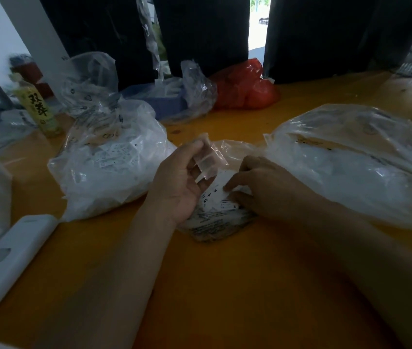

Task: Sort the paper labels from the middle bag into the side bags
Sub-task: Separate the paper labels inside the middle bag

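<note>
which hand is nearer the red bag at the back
Left. The left hand sits almost straight in front of the red bag, holding the middle bag's rim. The right hand lies lower, further from it.

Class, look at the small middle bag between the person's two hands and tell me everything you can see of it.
The middle bag is a small, crumpled, clear plastic bag printed with black text. It lies on the orange table between two larger clear side bags. Its mouth is open, showing small white paper labels marked with size letters such as XS, XL, M and S. The left hand pinches its raised edge; the right hand has its fingers on the labels inside.
</note>
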`<state>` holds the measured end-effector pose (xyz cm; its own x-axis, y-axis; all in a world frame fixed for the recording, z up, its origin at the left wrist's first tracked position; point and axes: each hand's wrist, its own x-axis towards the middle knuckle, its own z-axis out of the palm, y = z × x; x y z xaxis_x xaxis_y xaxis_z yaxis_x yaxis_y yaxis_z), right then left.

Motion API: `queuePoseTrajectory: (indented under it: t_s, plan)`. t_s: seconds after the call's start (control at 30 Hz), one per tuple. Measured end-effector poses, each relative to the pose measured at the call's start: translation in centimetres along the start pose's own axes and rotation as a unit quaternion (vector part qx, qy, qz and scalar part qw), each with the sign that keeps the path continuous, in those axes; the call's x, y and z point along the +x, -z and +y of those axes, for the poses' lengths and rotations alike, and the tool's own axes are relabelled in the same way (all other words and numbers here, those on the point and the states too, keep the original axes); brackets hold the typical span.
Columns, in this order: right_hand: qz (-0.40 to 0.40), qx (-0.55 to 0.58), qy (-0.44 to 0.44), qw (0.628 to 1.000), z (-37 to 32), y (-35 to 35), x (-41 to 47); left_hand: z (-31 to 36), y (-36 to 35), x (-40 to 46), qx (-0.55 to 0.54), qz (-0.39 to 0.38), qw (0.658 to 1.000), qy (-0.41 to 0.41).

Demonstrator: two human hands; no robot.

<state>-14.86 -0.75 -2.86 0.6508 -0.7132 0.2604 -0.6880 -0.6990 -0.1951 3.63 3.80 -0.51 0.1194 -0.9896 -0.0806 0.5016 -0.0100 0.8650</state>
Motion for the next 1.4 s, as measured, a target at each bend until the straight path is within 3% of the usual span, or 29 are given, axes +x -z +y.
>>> queuePoseTrajectory:
  t_s: [0.17,0.47,0.57,0.7,0.83,0.9,1.17,1.4]
  plan:
    - [0.057,0.0,0.007,0.998,0.4,0.6,-0.3,0.3,0.3,0.1,-0.006,-0.008,1.0,0.025]
    - [0.011,-0.003,0.004,1.0,0.1,0.2,-0.3,0.2,0.7,0.6,-0.059,-0.005,0.998,0.01]
    - [0.096,0.079,-0.052,0.991,-0.2,0.7,-0.2,0.1,0.8,0.8,-0.056,0.011,0.998,-0.002]
    - [0.243,0.308,-0.177,0.902,0.2,2.0,-0.4,-0.3,0.8,0.9,-0.004,0.015,0.999,-0.034]
    - [0.233,0.502,-0.227,0.802,0.5,2.9,-0.3,-1.0,0.4,0.6,0.044,-0.011,0.998,-0.047]
    - [0.229,0.544,-0.226,0.775,0.4,3.0,-0.3,-1.2,0.2,0.5,0.044,-0.016,0.998,-0.043]
    - [0.239,0.469,-0.2,0.826,0.4,3.1,-0.5,-1.6,0.2,0.6,0.08,-0.028,0.994,-0.062]
    - [0.278,0.493,-0.132,0.814,-0.1,3.2,-0.5,-1.7,0.4,0.5,0.115,-0.039,0.99,-0.068]
